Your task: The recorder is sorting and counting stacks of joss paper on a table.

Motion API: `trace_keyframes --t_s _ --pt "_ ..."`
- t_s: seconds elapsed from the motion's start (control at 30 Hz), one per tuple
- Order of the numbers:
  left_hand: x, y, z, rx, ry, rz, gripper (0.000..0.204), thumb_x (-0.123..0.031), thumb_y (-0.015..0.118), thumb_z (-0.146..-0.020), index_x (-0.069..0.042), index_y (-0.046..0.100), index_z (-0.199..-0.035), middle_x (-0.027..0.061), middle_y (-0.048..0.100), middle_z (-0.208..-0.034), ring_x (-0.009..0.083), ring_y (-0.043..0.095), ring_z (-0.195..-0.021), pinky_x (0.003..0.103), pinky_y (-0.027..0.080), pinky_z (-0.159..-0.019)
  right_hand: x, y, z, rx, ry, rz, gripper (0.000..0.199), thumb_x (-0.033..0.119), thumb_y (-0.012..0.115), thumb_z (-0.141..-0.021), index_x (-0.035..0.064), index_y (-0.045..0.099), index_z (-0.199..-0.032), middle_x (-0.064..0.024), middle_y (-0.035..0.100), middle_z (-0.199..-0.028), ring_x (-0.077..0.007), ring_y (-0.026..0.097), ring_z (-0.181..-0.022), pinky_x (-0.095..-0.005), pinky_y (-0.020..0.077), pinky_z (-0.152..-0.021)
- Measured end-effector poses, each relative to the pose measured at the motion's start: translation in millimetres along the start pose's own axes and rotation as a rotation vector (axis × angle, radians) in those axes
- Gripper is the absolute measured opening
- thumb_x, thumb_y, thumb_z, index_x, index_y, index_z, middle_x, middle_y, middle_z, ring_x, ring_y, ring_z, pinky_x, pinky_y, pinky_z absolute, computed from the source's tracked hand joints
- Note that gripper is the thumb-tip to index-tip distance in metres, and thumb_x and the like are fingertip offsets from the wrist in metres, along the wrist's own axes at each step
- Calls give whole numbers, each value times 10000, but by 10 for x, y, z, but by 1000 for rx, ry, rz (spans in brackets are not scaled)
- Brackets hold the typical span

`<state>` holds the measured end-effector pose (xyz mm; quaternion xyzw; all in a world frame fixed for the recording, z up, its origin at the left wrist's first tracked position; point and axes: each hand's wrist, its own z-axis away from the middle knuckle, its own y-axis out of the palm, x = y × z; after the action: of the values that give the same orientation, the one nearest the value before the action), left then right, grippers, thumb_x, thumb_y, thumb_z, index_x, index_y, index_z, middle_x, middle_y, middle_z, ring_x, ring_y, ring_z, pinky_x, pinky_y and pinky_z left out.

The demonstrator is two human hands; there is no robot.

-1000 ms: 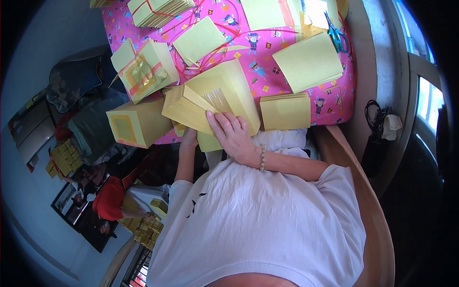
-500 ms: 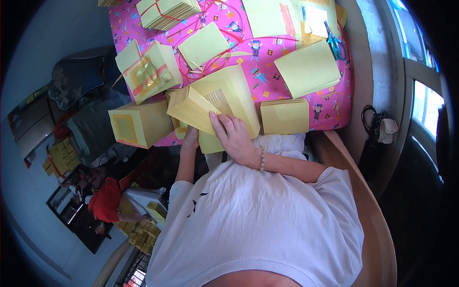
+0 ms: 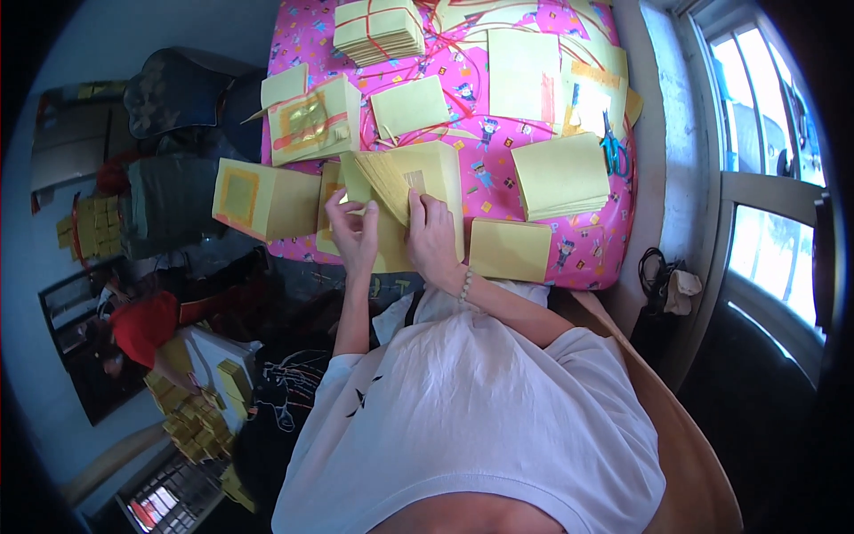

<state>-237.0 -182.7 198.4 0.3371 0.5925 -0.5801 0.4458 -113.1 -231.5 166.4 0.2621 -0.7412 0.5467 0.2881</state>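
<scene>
A thick bundle of folded yellow paper sheets stands tilted at the table's near side, its leaf edges fanned. Against its right side my right hand grips the lower part between thumb and fingers. Just left of the bundle is my left hand, raised with thumb and fingers apart and nothing visible between them. Beneath and behind the bundle lies a larger pile of yellow paper with a pale printed patch. A thick yellow paper stack with an orange square frame stands to the left.
The pink patterned tablecloth carries several more paper stacks, a small pad-like stack, a red-tied bundle and blue-handled scissors. Red string trails across the far side. A person in red works at the far left.
My left hand has come out from the bundle's lower edge and risen beside it, fingers parting. My right hand stays on the bundle, now more upright. The whole view has shifted.
</scene>
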Motion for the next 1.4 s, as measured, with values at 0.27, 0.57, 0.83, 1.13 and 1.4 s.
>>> trace_keyframes --t_s 0.27,0.57,0.83,1.13,1.4 --pt "-31 392 21 -73 -54 -263 604 -385 756 -702 2 491 -1082 151 627 -978 253 644 -805 346 508 -732 -18 27 47 -23 -77 65 510 85 500 -781 -61 405 -1259 -180 473 -1106 -314 475 -987 -380 383 -830" --pt "142 278 -44 -29 -137 -226 526 -356 715 -757 8 546 -1098 151 654 -975 247 648 -849 344 498 -754 -244 -60 -7 39 37 -632 663 155 733 -705 -42 411 -1250 -170 444 -1044 -293 467 -979 -365 413 -844" --pt "145 177 48 6 -163 292 363 -192 658 -846 28 551 -1114 90 619 -1038 138 579 -904 268 463 -787 -746 119 -39 201 471 -1277 309 99 463 -947 14 470 -1243 -41 552 -1169 -115 507 -1059 -268 394 -936" --pt "203 169 103 -4 -175 349 337 -183 633 -869 25 549 -1121 74 609 -1041 118 560 -908 256 447 -801 -712 21 16 59 480 -937 305 -15 470 -894 55 500 -1189 -57 558 -995 -118 542 -873 -244 461 -741" --pt "237 180 110 8 -177 408 315 -168 625 -873 19 555 -1118 65 607 -1039 106 556 -905 249 445 -799 -851 146 32 36 405 -871 300 -5 479 -894 59 500 -1186 -71 551 -988 -136 549 -875 -254 468 -708"
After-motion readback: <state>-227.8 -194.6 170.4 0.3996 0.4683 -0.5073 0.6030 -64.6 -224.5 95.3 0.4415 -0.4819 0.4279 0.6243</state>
